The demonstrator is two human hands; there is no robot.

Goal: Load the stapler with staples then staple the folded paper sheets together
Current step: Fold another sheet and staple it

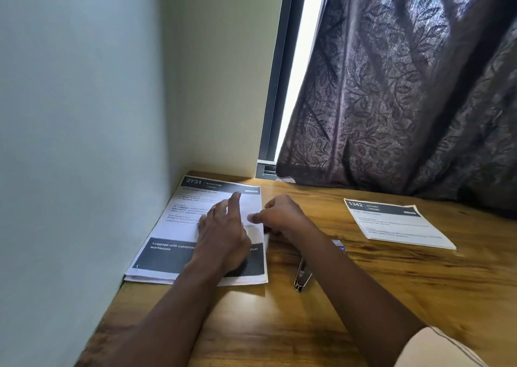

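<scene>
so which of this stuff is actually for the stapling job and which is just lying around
For the job: paper stack headed 2731; left hand flat on it; right hand pinching its right edge; stapler on the desk; small box behind the right forearm, possibly staples.
Lying about: sheet headed 1342; curtain.

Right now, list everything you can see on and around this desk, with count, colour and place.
paper stack: one, white with dark bands, table's left, by the wall
loose sheet: one, white, dark header, right side
stapler: one, silver and black, beside the stack, under the right forearm
small box: one, blue and white, partly behind the forearm
table: one, brown wood
curtain: one, dark purple, behind
left hand: flat on the stack
right hand: pinches the stack's right edge
</scene>
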